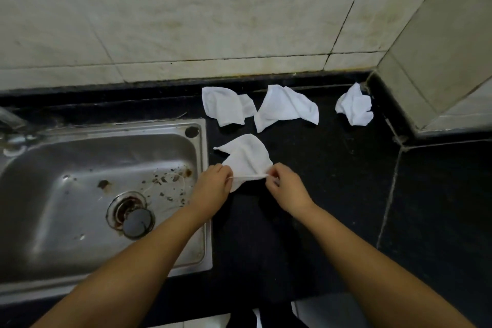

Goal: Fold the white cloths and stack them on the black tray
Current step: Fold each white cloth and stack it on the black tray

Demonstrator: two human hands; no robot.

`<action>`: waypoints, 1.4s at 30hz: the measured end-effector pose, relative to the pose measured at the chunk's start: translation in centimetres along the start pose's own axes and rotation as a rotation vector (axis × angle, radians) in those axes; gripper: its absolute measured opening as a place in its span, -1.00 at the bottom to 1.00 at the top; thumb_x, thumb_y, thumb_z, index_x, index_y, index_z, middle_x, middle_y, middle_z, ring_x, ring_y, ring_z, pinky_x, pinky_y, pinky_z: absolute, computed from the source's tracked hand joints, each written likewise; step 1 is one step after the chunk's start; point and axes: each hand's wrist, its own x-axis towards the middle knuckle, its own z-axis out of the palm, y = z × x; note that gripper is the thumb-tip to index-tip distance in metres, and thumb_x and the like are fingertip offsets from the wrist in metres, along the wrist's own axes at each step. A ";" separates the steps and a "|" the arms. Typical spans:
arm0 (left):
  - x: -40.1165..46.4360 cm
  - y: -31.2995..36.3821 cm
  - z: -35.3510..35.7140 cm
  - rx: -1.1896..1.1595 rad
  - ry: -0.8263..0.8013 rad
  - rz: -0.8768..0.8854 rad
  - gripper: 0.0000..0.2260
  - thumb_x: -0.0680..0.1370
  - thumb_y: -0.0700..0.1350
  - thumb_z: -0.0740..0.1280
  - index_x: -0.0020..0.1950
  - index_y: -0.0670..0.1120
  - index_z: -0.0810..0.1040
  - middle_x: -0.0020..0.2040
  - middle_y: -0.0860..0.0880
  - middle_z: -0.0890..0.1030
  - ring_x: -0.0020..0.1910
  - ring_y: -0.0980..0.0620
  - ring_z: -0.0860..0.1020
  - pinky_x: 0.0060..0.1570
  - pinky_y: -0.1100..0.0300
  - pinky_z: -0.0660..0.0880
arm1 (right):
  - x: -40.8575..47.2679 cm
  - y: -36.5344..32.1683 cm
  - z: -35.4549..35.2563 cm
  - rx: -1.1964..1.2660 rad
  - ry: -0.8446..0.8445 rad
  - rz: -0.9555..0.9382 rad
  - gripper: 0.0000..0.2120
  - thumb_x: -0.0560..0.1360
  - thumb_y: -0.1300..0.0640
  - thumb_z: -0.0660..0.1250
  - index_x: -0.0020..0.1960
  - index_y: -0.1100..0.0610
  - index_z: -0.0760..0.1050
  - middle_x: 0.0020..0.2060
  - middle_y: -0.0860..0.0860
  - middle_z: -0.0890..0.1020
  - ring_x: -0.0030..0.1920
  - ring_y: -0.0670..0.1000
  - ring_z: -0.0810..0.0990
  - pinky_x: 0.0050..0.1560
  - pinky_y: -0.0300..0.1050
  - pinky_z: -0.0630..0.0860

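A white cloth [246,158] lies crumpled on the black counter, just right of the sink. My left hand [213,185] pinches its near left corner and my right hand [286,186] pinches its near right corner, so the near edge is stretched between them. Three more white cloths lie unfolded farther back: one [225,105] behind the held cloth, one [286,106] to its right, and a bunched one [355,105] near the wall corner. I cannot make out a black tray against the dark counter.
A steel sink [80,157] with debris and a drain plug [138,222] fills the left side. A tiled wall [213,16] runs behind the black counter [332,168], and a tiled pillar [439,61] juts out at the right.
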 end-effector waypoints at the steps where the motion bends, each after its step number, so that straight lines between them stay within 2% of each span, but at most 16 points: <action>1: 0.5 0.4 -0.6 -0.015 0.029 0.015 -0.92 0.52 -0.23 0.29 -0.12 -0.20 0.55 -0.16 -0.15 0.56 -0.12 -0.14 0.51 -0.13 0.06 0.39 | -0.1 -0.3 -1.6 0.127 0.054 0.002 -0.96 0.54 0.20 0.25 -0.08 0.15 0.47 -0.24 -0.04 0.52 -0.25 -0.11 0.47 -0.18 -0.29 0.41; 3: 1.7 1.6 -1.9 -0.046 0.076 0.030 -0.90 0.52 -0.23 0.30 -0.16 -0.20 0.58 -0.20 -0.15 0.58 -0.15 -0.14 0.53 -0.13 0.07 0.42 | -0.4 -0.7 -5.2 0.244 0.181 -0.037 -0.95 0.54 0.21 0.28 -0.08 0.11 0.50 -0.28 -0.10 0.53 -0.28 -0.18 0.46 -0.26 -0.44 0.40; 7: 3.6 4.8 -4.7 -0.161 0.166 -0.001 -0.88 0.53 -0.23 0.29 -0.08 -0.22 0.61 -0.15 -0.16 0.60 -0.13 -0.09 0.53 -0.12 0.11 0.40 | -1.5 -0.6 -11.9 0.352 0.376 -0.100 -0.90 0.55 0.17 0.27 0.01 0.05 0.55 -0.17 -0.14 0.58 -0.17 -0.19 0.51 -0.20 -0.54 0.39; 10: 5.2 6.0 -6.5 -0.241 0.193 -0.052 -0.87 0.55 -0.19 0.26 -0.06 -0.19 0.59 -0.12 -0.06 0.58 -0.13 0.02 0.48 -0.11 0.17 0.37 | -0.6 -0.6 -14.6 0.354 0.378 -0.090 -0.90 0.56 0.13 0.27 -0.01 0.02 0.56 -0.13 -0.14 0.61 -0.09 -0.12 0.56 -0.10 -0.39 0.44; 12: 6.8 11.1 -6.9 -0.293 0.196 0.013 -0.87 0.56 -0.16 0.26 -0.05 -0.17 0.59 -0.11 -0.02 0.57 -0.12 0.07 0.47 -0.12 0.26 0.32 | -2.6 1.5 -19.5 0.364 0.481 -0.097 -0.89 0.56 0.13 0.27 -0.05 0.00 0.57 -0.11 -0.09 0.63 -0.06 -0.07 0.57 -0.04 -0.24 0.46; 14: 8.4 11.7 -7.9 -0.347 0.226 -0.011 -0.87 0.57 -0.15 0.26 -0.04 -0.16 0.59 -0.11 -0.01 0.58 -0.11 0.08 0.47 -0.14 0.32 0.30 | -1.4 1.8 -20.4 0.395 0.493 -0.083 -0.84 0.56 0.13 0.26 -0.13 -0.05 0.56 -0.13 -0.05 0.64 -0.07 -0.05 0.58 -0.03 -0.16 0.47; 17: 9.9 12.9 -8.6 -0.401 0.231 0.017 -0.88 0.56 -0.18 0.26 -0.03 -0.16 0.58 -0.15 0.02 0.55 -0.16 0.08 0.46 -0.21 0.34 0.30 | -1.3 1.9 -21.9 0.458 0.549 -0.072 -0.87 0.56 0.13 0.25 -0.09 0.00 0.56 -0.19 -0.08 0.63 -0.12 -0.08 0.56 -0.07 -0.17 0.45; 20: 10.1 15.2 -9.6 -0.617 0.190 0.028 -0.93 0.55 -0.19 0.27 -0.10 -0.09 0.53 -0.24 0.08 0.50 -0.24 0.14 0.44 -0.21 0.33 0.35 | -2.6 2.4 -23.6 0.525 0.611 -0.068 -0.88 0.58 0.13 0.22 -0.04 0.07 0.54 -0.22 -0.10 0.58 -0.18 -0.15 0.51 -0.14 -0.23 0.42; 22: 9.2 15.5 -9.2 -0.772 0.079 0.019 -0.90 0.55 -0.20 0.28 -0.14 -0.04 0.52 -0.21 0.06 0.55 -0.20 0.13 0.49 -0.11 0.28 0.42 | -3.9 3.1 -23.7 0.552 0.584 -0.054 -0.84 0.58 0.14 0.21 -0.09 0.00 0.54 -0.23 -0.10 0.57 -0.21 -0.15 0.51 -0.18 -0.27 0.41; 24: 7.3 14.8 -7.6 -0.820 -0.063 0.004 -0.88 0.55 -0.19 0.30 -0.14 -0.01 0.53 -0.22 0.04 0.58 -0.18 0.10 0.52 -0.06 0.23 0.45 | -5.4 4.8 -22.6 0.531 0.530 -0.006 -0.83 0.58 0.16 0.21 -0.10 -0.02 0.54 -0.21 -0.09 0.60 -0.18 -0.13 0.53 -0.17 -0.26 0.45; 28: 2.4 12.1 -2.3 -0.724 -0.335 -0.081 -0.92 0.54 -0.20 0.33 -0.14 -0.08 0.57 -0.25 0.00 0.60 -0.24 0.14 0.53 -0.15 0.29 0.44 | -9.0 9.9 -17.9 0.444 0.379 0.117 -0.85 0.55 0.22 0.25 -0.09 0.05 0.57 -0.18 -0.03 0.61 -0.16 -0.09 0.54 -0.12 -0.24 0.44; 33: -2.9 9.4 3.3 -0.540 -0.604 -0.193 -0.90 0.51 -0.16 0.37 -0.20 -0.02 0.57 -0.31 0.03 0.57 -0.30 0.16 0.50 -0.20 0.30 0.43 | -14.2 15.6 -12.4 0.440 0.089 0.333 -0.88 0.55 0.23 0.28 -0.11 0.14 0.58 -0.26 0.05 0.60 -0.20 -0.01 0.54 -0.11 -0.15 0.45; 35: -3.3 8.9 4.2 -0.504 -0.635 -0.243 -0.90 0.51 -0.14 0.37 -0.21 0.00 0.57 -0.29 0.02 0.58 -0.27 0.13 0.52 -0.12 0.22 0.45 | -14.6 16.4 -11.6 0.462 0.014 0.393 -0.90 0.55 0.24 0.29 -0.08 0.20 0.58 -0.25 0.10 0.61 -0.18 0.05 0.55 -0.11 -0.11 0.47; 37: -2.5 8.9 4.3 -0.478 -0.617 -0.273 -0.88 0.51 -0.13 0.37 -0.22 0.01 0.56 -0.28 0.04 0.58 -0.24 0.12 0.53 -0.09 0.18 0.47 | -13.5 16.4 -11.6 0.423 0.023 0.412 -0.90 0.54 0.23 0.30 -0.08 0.21 0.58 -0.24 0.09 0.62 -0.18 0.04 0.56 -0.11 -0.13 0.48; 40: 0.1 9.6 4.1 -0.431 -0.456 -0.268 -0.84 0.52 -0.14 0.34 -0.24 0.05 0.53 -0.25 0.10 0.54 -0.21 0.13 0.50 -0.20 0.28 0.41 | -10.1 15.5 -12.1 0.356 0.124 0.410 -0.90 0.54 0.19 0.29 -0.09 0.16 0.57 -0.20 0.06 0.61 -0.19 -0.02 0.55 -0.19 -0.20 0.46; 42: 2.0 10.2 4.4 -0.410 -0.331 -0.262 -0.85 0.53 -0.14 0.31 -0.24 0.03 0.51 -0.23 0.08 0.54 -0.20 0.11 0.50 -0.22 0.27 0.39 | -7.6 15.0 -12.5 0.297 0.190 0.425 -0.89 0.55 0.16 0.24 -0.06 0.13 0.55 -0.18 0.03 0.59 -0.16 -0.02 0.54 -0.20 -0.20 0.45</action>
